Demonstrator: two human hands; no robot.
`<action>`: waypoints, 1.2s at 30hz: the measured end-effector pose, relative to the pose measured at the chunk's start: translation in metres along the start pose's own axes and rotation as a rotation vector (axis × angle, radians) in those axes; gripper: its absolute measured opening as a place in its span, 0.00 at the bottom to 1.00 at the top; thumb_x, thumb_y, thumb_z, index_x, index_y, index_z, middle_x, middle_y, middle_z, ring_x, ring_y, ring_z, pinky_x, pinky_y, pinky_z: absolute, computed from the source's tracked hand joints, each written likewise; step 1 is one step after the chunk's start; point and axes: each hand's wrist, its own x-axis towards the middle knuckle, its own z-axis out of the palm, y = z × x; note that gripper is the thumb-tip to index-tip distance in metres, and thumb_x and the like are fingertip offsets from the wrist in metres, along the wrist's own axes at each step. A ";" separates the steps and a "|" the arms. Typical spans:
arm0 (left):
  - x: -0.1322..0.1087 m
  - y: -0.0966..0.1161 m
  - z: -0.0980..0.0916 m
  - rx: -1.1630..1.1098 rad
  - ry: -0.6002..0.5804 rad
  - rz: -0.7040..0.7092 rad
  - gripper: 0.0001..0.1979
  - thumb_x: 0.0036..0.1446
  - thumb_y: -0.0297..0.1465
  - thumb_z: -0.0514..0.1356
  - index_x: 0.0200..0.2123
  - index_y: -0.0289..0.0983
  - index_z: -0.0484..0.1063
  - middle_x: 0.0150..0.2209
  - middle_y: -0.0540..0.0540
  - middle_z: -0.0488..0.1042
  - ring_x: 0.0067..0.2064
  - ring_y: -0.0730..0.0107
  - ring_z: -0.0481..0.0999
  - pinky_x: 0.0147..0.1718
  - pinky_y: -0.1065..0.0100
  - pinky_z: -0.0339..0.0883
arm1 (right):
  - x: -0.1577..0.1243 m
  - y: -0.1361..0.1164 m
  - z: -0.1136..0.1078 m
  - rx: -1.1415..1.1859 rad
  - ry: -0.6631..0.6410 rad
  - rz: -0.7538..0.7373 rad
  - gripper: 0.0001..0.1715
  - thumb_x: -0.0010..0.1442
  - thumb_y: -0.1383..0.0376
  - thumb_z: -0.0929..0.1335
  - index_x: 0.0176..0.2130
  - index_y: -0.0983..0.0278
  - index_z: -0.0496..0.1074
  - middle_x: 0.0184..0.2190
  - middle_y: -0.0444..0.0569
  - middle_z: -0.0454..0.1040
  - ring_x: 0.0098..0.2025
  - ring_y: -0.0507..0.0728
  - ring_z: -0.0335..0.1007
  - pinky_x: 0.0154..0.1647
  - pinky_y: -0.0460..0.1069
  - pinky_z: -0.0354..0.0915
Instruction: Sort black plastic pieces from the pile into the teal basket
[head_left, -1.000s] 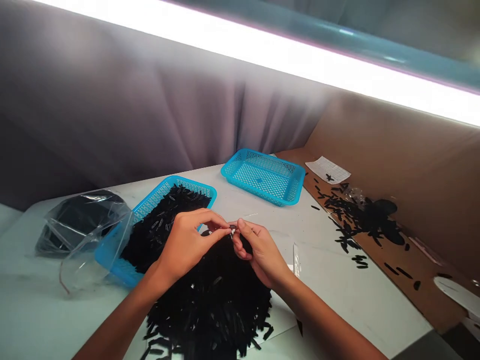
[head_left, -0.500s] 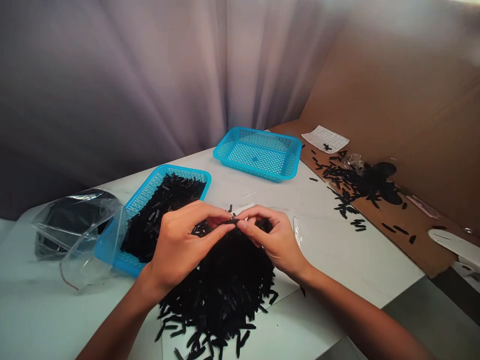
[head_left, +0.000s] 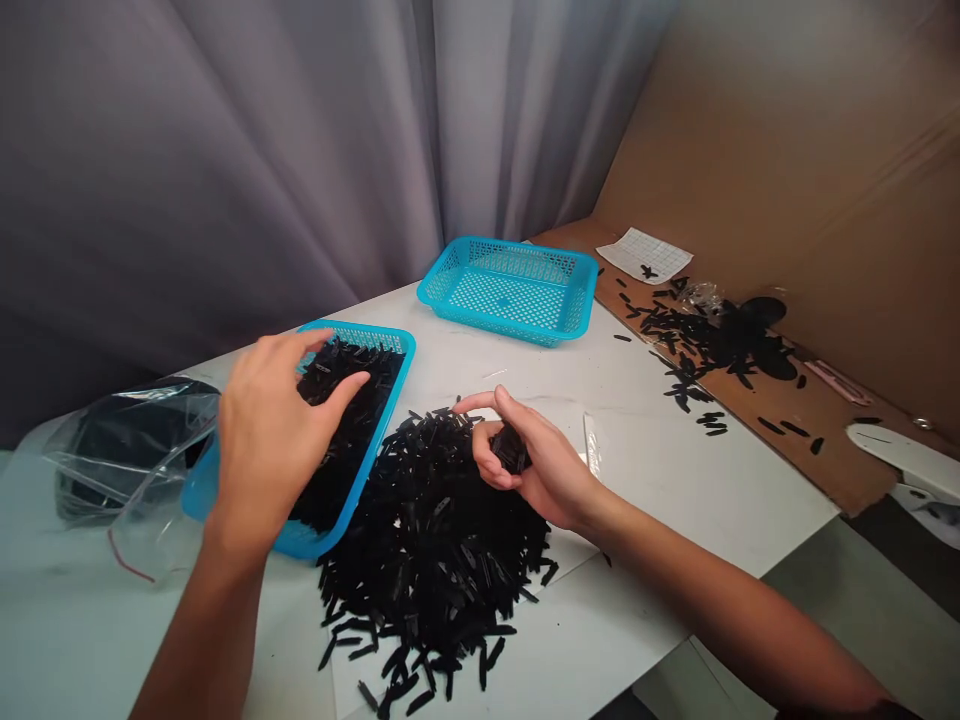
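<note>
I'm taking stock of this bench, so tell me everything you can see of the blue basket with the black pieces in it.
The blue basket is a shallow rectangular tray of bright blue plastic, with small holes through its walls and a solid rim. It sits on the white table, heaped with black pieces. The left hand is over it and hides its left part from view. A clear plastic bag overlaps its left end in view.
</note>
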 end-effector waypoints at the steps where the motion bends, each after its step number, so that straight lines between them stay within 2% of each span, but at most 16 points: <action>1: 0.000 0.000 0.001 -0.053 -0.085 0.004 0.15 0.61 0.40 0.68 0.49 0.45 0.78 0.45 0.47 0.80 0.44 0.57 0.80 0.44 0.58 0.74 | 0.001 0.000 0.000 0.024 -0.019 0.053 0.26 0.72 0.45 0.60 0.47 0.62 0.72 0.18 0.37 0.64 0.18 0.48 0.51 0.20 0.46 0.43; 3: -0.005 0.011 0.007 -0.251 -0.304 0.074 0.11 0.61 0.40 0.68 0.44 0.43 0.79 0.41 0.49 0.80 0.41 0.61 0.79 0.38 0.63 0.73 | 0.002 0.003 0.001 0.026 -0.048 0.126 0.30 0.72 0.42 0.56 0.49 0.62 0.70 0.18 0.38 0.64 0.18 0.49 0.51 0.20 0.45 0.42; 5: -0.015 0.030 0.014 -0.414 -0.553 0.214 0.09 0.64 0.39 0.66 0.45 0.44 0.79 0.43 0.49 0.80 0.42 0.64 0.79 0.38 0.66 0.73 | 0.003 0.007 0.001 -0.015 -0.075 0.161 0.34 0.71 0.38 0.55 0.49 0.61 0.69 0.18 0.39 0.65 0.18 0.49 0.54 0.20 0.44 0.43; 6: -0.021 0.039 0.018 -0.464 -0.626 0.295 0.09 0.65 0.35 0.65 0.48 0.44 0.79 0.44 0.49 0.80 0.44 0.64 0.79 0.41 0.66 0.73 | 0.003 0.009 0.000 -0.053 -0.084 0.159 0.35 0.70 0.37 0.55 0.48 0.61 0.69 0.18 0.39 0.65 0.19 0.50 0.55 0.20 0.44 0.44; 8: -0.029 0.053 0.025 -0.525 -0.641 0.339 0.05 0.65 0.29 0.64 0.44 0.41 0.79 0.43 0.48 0.81 0.43 0.65 0.80 0.42 0.67 0.73 | 0.003 0.014 0.000 -0.145 -0.086 0.122 0.35 0.69 0.36 0.56 0.45 0.61 0.70 0.20 0.40 0.65 0.20 0.50 0.57 0.20 0.43 0.47; 11: -0.032 0.057 0.028 -0.588 -0.600 0.283 0.05 0.61 0.23 0.66 0.35 0.39 0.79 0.37 0.49 0.82 0.38 0.67 0.80 0.37 0.69 0.73 | 0.003 0.016 -0.001 -0.211 -0.054 0.023 0.30 0.69 0.39 0.60 0.43 0.61 0.70 0.22 0.40 0.66 0.22 0.50 0.59 0.22 0.44 0.52; 14: -0.027 0.050 0.028 -0.621 -0.528 0.176 0.05 0.59 0.24 0.67 0.32 0.39 0.80 0.31 0.51 0.82 0.31 0.70 0.80 0.32 0.71 0.72 | 0.005 0.012 -0.002 -0.180 -0.051 -0.009 0.22 0.69 0.45 0.66 0.42 0.61 0.69 0.22 0.38 0.66 0.22 0.49 0.58 0.22 0.43 0.53; 18: -0.020 0.042 0.030 -0.732 -0.450 0.004 0.03 0.59 0.27 0.68 0.36 0.41 0.83 0.34 0.50 0.85 0.35 0.68 0.84 0.34 0.72 0.77 | 0.008 0.005 -0.007 -0.175 -0.051 0.036 0.18 0.66 0.50 0.71 0.41 0.62 0.70 0.18 0.35 0.64 0.20 0.47 0.52 0.21 0.43 0.49; 21: -0.019 0.039 0.032 -0.802 -0.393 -0.085 0.01 0.56 0.29 0.71 0.33 0.40 0.84 0.35 0.49 0.86 0.37 0.66 0.85 0.37 0.71 0.80 | 0.008 0.002 -0.011 -0.234 0.008 -0.037 0.19 0.63 0.51 0.73 0.40 0.63 0.72 0.18 0.34 0.63 0.20 0.47 0.52 0.21 0.44 0.50; 28: -0.021 0.041 0.033 -0.809 -0.328 -0.044 0.05 0.53 0.25 0.73 0.32 0.42 0.84 0.33 0.51 0.85 0.36 0.69 0.85 0.37 0.73 0.79 | 0.004 -0.006 -0.010 -0.379 0.083 -0.151 0.19 0.64 0.50 0.74 0.40 0.62 0.73 0.18 0.36 0.63 0.21 0.49 0.55 0.23 0.46 0.52; 36: -0.021 0.042 0.030 -0.689 -0.298 0.029 0.05 0.55 0.26 0.72 0.33 0.42 0.83 0.33 0.53 0.85 0.35 0.70 0.84 0.35 0.73 0.78 | 0.003 -0.009 -0.009 -0.453 0.106 -0.217 0.14 0.63 0.53 0.74 0.40 0.61 0.76 0.19 0.36 0.64 0.21 0.50 0.57 0.27 0.49 0.53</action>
